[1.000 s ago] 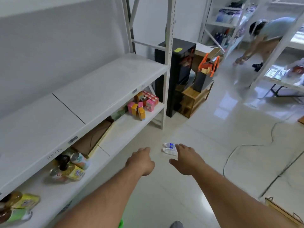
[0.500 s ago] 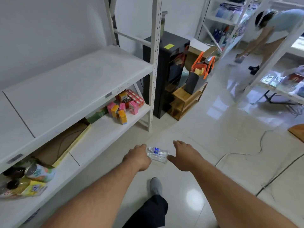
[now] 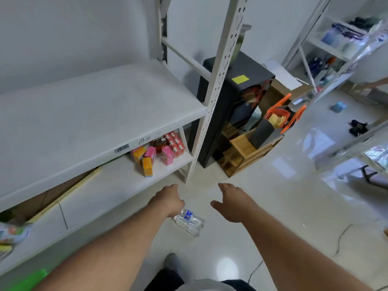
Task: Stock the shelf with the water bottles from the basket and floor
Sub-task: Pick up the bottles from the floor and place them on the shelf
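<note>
Clearly, my left hand point(image 3: 168, 199) and my open right hand point(image 3: 233, 201) held nothing, though whether the left was curled I could not tell, so the water bottles point(image 3: 190, 222) lying on the glossy floor point(image 3: 273, 206) could roll away at a careless touch.

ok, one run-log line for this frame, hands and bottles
phase: reach to floor | left hand: at water bottles, grasp unclear | right hand: open, above floor, apart from bottles | shelf: no bottles visible
</note>
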